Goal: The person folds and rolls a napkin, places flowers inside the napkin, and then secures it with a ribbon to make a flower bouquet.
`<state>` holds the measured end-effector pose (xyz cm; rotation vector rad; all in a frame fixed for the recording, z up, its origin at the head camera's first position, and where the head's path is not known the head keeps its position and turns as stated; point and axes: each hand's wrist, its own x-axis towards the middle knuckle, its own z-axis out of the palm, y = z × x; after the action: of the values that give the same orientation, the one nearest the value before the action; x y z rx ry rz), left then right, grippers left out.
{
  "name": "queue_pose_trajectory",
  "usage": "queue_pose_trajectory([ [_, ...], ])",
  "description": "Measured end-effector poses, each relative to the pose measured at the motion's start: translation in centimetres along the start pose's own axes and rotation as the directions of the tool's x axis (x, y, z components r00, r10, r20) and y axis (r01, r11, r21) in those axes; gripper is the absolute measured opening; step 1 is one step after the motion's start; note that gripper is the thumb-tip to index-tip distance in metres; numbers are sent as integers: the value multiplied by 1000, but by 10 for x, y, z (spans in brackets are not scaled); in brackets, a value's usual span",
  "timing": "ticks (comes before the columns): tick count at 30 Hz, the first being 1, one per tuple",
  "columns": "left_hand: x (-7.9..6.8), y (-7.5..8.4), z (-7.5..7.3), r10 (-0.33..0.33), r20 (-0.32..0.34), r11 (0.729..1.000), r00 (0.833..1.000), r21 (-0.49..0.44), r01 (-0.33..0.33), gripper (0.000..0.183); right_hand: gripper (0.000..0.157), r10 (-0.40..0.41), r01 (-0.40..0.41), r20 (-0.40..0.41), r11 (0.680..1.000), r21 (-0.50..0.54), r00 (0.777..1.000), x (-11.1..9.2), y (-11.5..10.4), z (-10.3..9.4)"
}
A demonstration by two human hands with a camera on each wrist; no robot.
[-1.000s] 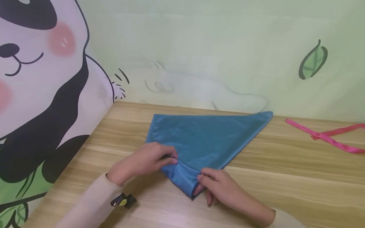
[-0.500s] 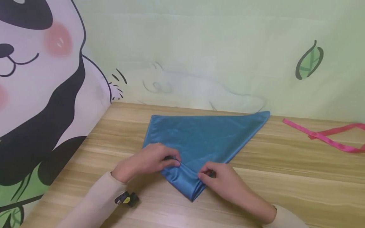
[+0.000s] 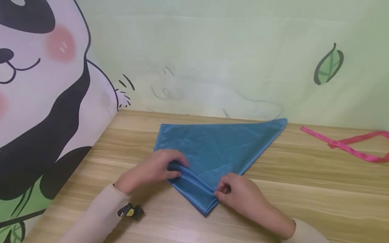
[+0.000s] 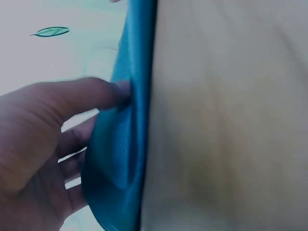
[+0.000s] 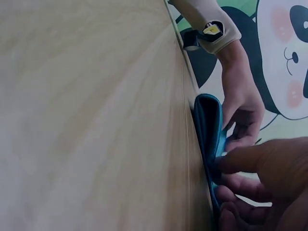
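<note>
A shiny blue cloth (image 3: pixel 209 145) lies flat on the wooden table, its near edge turned up into a layered fold (image 3: pixel 194 189). My left hand (image 3: pixel 153 170) holds the left part of this fold, thumb in front and fingers behind; the left wrist view shows the thumb pressed against the cloth (image 4: pixel 137 57). At the fold's right end, my right hand (image 3: pixel 243 194) pinches the cloth between thumb and fingertips. Seen from the right wrist, the fold's end (image 5: pixel 208 115) forms a flattened loop, with my left hand (image 5: pixel 243 106) beyond it.
A pink ribbon (image 3: pixel 343 144) lies loosely on the table (image 3: pixel 319 195) to the right of the cloth. Behind stands a pale green wall (image 3: pixel 212 50) with a drawn leaf, and a painted panda (image 3: pixel 100 81) fills the left side.
My right hand has let its fingers come out of the fold's end and now pinches it slightly lower. My left fingers have spread wider around the fold, which lies flatter and straighter.
</note>
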<state>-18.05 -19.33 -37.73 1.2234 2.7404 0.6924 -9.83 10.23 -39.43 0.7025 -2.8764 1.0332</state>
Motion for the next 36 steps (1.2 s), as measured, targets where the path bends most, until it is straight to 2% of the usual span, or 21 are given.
queue_pose_trajectory([
  [2, -2, -1, 1, 17, -24, 999, 1000, 48, -16, 28, 23, -38, 36, -32, 998, -57, 999, 0, -2, 1],
  [5, -2, 2, 3, 81, -42, 986, 996, 148, -74, 28, 27, -169, 158, -64, 975, -154, 983, 0, -5, 5],
  [8, -1, 9, 3, 159, -1, 969, 987, 194, -155, 26, 24, -321, 303, -40, 924, -233, 946, 0, -8, 8],
  [11, -2, 17, 0, 186, 72, 962, 980, 192, -196, 24, 17, -402, 388, 14, 874, -294, 916, -2, -13, 9],
  [14, -4, 25, -3, 152, 126, 960, 980, 219, -177, 26, 6, -394, 394, 74, 851, -348, 916, -5, -23, 7],
  [15, -5, 28, -4, 129, 144, 958, 981, 237, -161, 29, 10, -376, 384, 97, 848, -367, 922, -7, -27, 7],
  [18, -8, 38, -7, 62, 192, 948, 979, 296, -118, 41, 39, -294, 343, 178, 843, -415, 939, -12, -39, 8],
  [19, -8, 40, -7, 42, 204, 943, 978, 315, -106, 43, 48, -274, 335, 197, 835, -436, 941, -14, -43, 9],
  [21, -8, 45, -6, 25, 208, 933, 978, 346, -98, 46, 56, -242, 322, 222, 812, -486, 945, -16, -49, 12],
  [23, -9, 45, -5, 34, 192, 922, 981, 372, -105, 45, 53, -242, 321, 215, 782, -535, 946, -17, -53, 17],
  [26, -9, 42, 0, 82, 138, 912, 987, 390, -130, 35, 37, -281, 321, 161, 747, -583, 946, -16, -54, 23],
  [27, -10, 41, 2, 99, 118, 912, 988, 386, -138, 31, 32, -295, 317, 136, 746, -586, 946, -16, -54, 25],
  [30, -9, 35, 5, 136, 63, 925, 989, 350, -150, 19, 20, -310, 300, 78, 776, -555, 947, -14, -50, 27],
  [33, -7, 28, 6, 133, 26, 947, 991, 293, -135, 12, 15, -316, 281, 9, 832, -478, 949, -9, -43, 24],
  [36, -4, 24, 5, 104, 3, 965, 995, 241, -102, 9, 19, -294, 256, -55, 898, -358, 954, -4, -34, 16],
])
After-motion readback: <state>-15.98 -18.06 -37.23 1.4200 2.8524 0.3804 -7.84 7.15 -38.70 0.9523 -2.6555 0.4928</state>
